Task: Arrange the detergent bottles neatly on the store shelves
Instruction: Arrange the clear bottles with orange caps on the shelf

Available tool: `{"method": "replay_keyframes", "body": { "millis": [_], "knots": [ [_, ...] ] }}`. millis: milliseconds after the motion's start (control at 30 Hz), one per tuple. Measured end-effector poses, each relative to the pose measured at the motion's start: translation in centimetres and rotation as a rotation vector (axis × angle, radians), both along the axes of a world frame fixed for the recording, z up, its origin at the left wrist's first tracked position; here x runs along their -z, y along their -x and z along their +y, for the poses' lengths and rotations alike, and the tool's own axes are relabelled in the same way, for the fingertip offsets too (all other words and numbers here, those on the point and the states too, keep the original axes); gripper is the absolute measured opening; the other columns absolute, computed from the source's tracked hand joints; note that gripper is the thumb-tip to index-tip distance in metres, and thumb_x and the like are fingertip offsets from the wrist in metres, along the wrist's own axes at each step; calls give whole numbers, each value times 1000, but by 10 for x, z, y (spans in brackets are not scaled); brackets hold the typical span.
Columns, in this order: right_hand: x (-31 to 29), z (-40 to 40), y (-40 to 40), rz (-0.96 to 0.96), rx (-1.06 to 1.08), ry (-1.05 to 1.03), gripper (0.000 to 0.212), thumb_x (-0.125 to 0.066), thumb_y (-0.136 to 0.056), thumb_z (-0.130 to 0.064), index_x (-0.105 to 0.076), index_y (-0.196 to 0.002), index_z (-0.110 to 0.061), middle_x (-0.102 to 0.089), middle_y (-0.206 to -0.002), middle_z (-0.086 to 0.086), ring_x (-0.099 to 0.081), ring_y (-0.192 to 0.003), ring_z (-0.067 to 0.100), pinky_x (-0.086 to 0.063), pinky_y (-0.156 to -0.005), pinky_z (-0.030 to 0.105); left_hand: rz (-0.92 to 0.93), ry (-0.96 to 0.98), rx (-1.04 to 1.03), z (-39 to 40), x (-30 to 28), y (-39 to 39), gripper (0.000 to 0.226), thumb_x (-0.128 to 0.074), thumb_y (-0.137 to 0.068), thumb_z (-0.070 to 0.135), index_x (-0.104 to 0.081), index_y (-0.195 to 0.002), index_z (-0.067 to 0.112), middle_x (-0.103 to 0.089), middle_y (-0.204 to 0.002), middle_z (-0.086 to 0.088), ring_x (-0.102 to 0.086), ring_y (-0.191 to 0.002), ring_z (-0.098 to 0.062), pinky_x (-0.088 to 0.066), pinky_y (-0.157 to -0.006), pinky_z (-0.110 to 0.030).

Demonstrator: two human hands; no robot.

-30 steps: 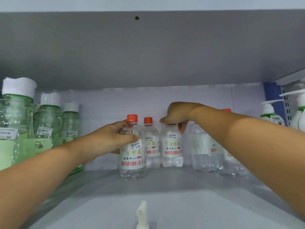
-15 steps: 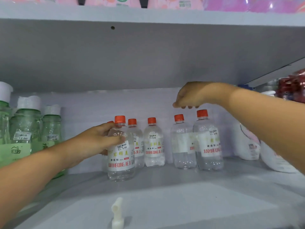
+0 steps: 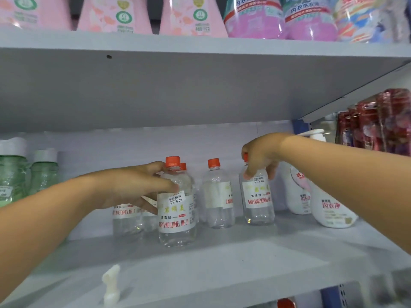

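1. Left hand (image 3: 133, 187) grips the front clear bottle (image 3: 176, 210) at its shoulder, thumb across the front, fingers curled behind. It stands upright on the shelf (image 3: 222, 263), ahead of the row.
2. Right hand (image 3: 261, 155) comes from above and pinches the right-end bottle (image 3: 258, 197) round the neck, hiding most of its red cap. This bottle is at 3 o'clock from the front one.
3. Middle bottle (image 3: 219, 194) stands free between them, label turned partly away. More bottles (image 3: 126, 218) sit at 9 o'clock, behind the left wrist.
4. Likely step: line both held bottles into the row, labels forward.
5. Do it well: slide, don't lift high; the shelf above is low. Keep the bases flat.
6. Push the front bottle back toward 12 o'clock until level with its neighbours.
7. Risk: the white pump bottles (image 3: 329, 210) stand just beside the right-end bottle at 3 o'clock; don't knock them.
8. Loose pump head (image 3: 111, 283) at 6 o'clock on the shelf edge, watch the forearm.
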State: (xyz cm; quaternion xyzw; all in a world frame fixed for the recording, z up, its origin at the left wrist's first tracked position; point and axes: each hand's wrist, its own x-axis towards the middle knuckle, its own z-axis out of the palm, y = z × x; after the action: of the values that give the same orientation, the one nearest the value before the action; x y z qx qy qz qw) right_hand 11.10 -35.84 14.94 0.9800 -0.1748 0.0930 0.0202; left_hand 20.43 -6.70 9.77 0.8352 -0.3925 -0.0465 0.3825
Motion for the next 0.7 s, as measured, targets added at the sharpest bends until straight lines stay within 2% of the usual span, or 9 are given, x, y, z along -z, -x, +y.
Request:
{"method": "replay_keyframes", "body": {
  "millis": [100,167,267,333,367,433,500,600,700],
  "knots": [
    [1,-4,-10,19,24,8,63,-73,-95,-40,-49,-145,-10,-57,-146,12,-76,-99,32,-55,-101,47,9,-36,0,-3,-6,2,59,-80,-83,38,-55,-136,35,-76,-125,4,-74,-113,-20,-62,-94,-42],
    [-2,-4,-13,9,33,58,68,-72,-94,-46,-49,-147,-11,-55,-149,11,-70,-113,33,-53,-104,46,13,-76,-13,-4,-10,2,54,-81,-88,35,-56,-136,36,-75,-125,3,-74,-113,-23,-61,-95,-45],
    [-9,4,-17,-185,-102,126,69,-61,-96,-58,-45,-153,-22,-48,-156,0,-53,-136,26,-43,-111,39,23,-153,-32,1,-22,2,53,-82,-88,29,-58,-135,35,-77,-121,-3,-75,-107,-29,-63,-88,-44],
    [-10,14,-26,-280,-278,-11,57,-59,-97,-57,-48,-148,-32,-60,-140,-8,-63,-124,12,-45,-106,34,37,-173,-32,5,-26,2,55,-81,-90,25,-55,-138,30,-77,-120,-6,-75,-106,-30,-63,-86,-42],
    [-10,18,-32,-261,-336,-95,50,-61,-98,-52,-53,-143,-33,-67,-124,-12,-72,-105,5,-49,-99,30,39,-166,-33,7,-25,1,57,-81,-90,26,-53,-140,30,-76,-122,-6,-75,-107,-30,-62,-88,-42],
    [-9,25,-43,-162,-368,-136,37,-65,-100,-38,-61,-134,-26,-72,-101,-13,-75,-76,-2,-53,-83,22,40,-120,-31,8,-18,-1,65,-82,-86,30,-49,-143,32,-75,-127,-4,-73,-114,-28,-60,-95,-43],
    [-11,29,-51,-135,-356,-139,29,-66,-101,-26,-67,-128,-16,-75,-101,-7,-77,-80,3,-57,-80,21,28,-64,-26,10,-9,-5,67,-82,-84,33,-49,-143,34,-74,-129,-2,-71,-118,-26,-59,-99,-44],
    [-13,30,-60,-129,-325,-223,26,-65,-102,-20,-68,-119,-2,-74,-109,9,-77,-96,21,-62,-91,35,2,-31,-20,10,-3,-7,60,-79,-91,35,-50,-144,35,-74,-129,1,-71,-118,-23,-58,-100,-46],
    [-8,40,-71,-145,-276,-221,27,-62,-103,-21,-67,-109,5,-74,-111,21,-76,-93,29,-60,-94,42,-27,-15,-10,10,1,-6,56,-79,-91,42,-53,-141,39,-72,-131,6,-70,-119,-20,-59,-99,-44]
  ]
}}
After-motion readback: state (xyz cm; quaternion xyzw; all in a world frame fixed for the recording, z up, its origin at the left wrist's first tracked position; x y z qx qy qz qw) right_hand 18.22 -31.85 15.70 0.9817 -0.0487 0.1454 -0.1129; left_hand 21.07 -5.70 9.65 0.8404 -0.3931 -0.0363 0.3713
